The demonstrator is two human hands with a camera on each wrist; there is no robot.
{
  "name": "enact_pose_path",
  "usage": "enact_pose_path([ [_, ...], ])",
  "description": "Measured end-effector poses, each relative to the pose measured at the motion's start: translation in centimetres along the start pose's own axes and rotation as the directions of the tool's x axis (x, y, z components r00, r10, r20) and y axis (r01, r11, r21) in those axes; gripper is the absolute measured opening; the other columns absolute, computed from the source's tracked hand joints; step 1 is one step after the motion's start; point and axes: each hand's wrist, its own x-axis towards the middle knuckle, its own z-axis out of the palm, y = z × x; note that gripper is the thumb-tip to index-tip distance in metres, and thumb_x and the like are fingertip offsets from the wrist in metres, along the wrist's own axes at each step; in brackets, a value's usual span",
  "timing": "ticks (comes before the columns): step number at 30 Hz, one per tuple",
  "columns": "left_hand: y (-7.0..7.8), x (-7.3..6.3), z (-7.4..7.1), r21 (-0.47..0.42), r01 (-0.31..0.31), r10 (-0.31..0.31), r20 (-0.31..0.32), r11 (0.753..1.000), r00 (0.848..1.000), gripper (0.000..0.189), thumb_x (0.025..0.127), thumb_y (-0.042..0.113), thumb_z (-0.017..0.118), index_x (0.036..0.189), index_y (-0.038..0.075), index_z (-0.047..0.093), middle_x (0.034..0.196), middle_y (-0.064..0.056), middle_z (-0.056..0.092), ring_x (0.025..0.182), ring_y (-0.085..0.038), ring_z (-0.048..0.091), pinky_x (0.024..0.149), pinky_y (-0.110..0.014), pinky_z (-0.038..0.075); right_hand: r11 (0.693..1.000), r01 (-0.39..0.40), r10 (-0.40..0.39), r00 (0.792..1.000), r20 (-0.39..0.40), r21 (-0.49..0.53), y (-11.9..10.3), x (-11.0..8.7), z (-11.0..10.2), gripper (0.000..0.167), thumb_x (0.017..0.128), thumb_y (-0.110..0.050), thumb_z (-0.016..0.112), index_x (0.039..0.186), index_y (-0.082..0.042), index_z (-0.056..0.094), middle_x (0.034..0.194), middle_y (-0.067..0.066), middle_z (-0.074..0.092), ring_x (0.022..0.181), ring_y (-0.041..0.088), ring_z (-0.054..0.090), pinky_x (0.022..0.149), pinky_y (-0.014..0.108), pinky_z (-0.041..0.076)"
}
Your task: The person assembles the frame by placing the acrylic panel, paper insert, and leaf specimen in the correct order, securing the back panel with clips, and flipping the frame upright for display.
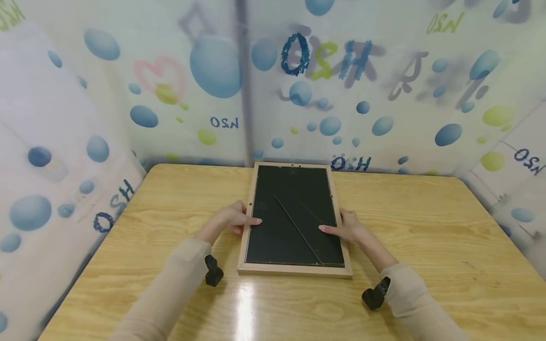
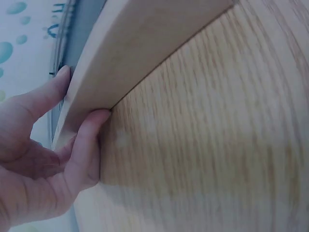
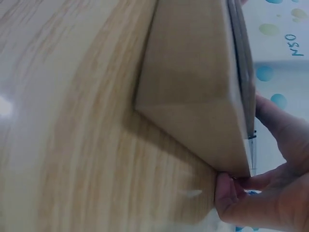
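Note:
A picture frame (image 1: 294, 270) with a pale wood border lies back side up on the table, its black backing board (image 1: 290, 237) facing the camera. A thin dark strip (image 1: 297, 228) runs diagonally across the board. My left hand (image 1: 233, 218) grips the frame's left side, thumb over the border onto the board; in the left wrist view its fingertips (image 2: 100, 114) are at the frame's lower edge by the tabletop. On the opposite side my right hand (image 1: 350, 229) holds the frame the same way, thumb on the board and fingers (image 3: 227, 195) curled at the outer side wall.
The light wood table (image 1: 426, 227) spreads out on both sides of the frame. Behind it hangs a white curtain (image 1: 273, 104) printed with blue bubbles and letters, close to the frame's far end. Small dark metal tabs (image 1: 250, 204) sit along the border.

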Motion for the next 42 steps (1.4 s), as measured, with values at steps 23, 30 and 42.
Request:
enact_pose_path([
  [23,0.2,0.2,-0.3,0.003,0.046,-0.046,0.02,0.999,0.999,0.05,0.082,0.032,0.067,0.108,-0.001,0.039,0.097,-0.011,0.044,0.076,-0.018,0.051,0.059,-0.023,0.051,0.984,0.021,-0.043,0.991,0.125,0.178,2.6,-0.7,-2.2,0.074,0.084,-0.026,0.066,0.136,0.01,0.028,0.12,0.022,0.046,0.104,0.024,0.047,0.081,0.023,0.044],
  [30,0.0,0.0,-0.3,-0.056,0.032,-0.032,0.007,0.998,0.999,0.048,0.081,0.029,0.068,0.104,0.0,0.038,0.097,-0.01,0.04,0.08,-0.019,0.048,0.06,-0.024,0.05,0.994,0.044,-0.055,0.992,0.11,0.102,2.0,-1.0,-1.6,0.066,0.088,-0.02,0.061,0.134,0.012,0.027,0.119,0.024,0.044,0.105,0.028,0.045,0.084,0.03,0.042],
  [42,0.1,-0.1,-0.3,-0.032,0.039,-0.039,0.002,0.999,0.999,0.039,0.08,0.03,0.069,0.08,0.007,0.039,0.082,-0.006,0.042,0.064,-0.014,0.048,0.053,-0.021,0.048,0.984,-0.016,-0.016,0.984,0.178,0.177,1.7,0.2,-2.5,0.077,0.087,-0.026,0.061,0.139,0.011,0.018,0.132,0.031,0.037,0.11,0.026,0.051,0.092,0.034,0.047],
])
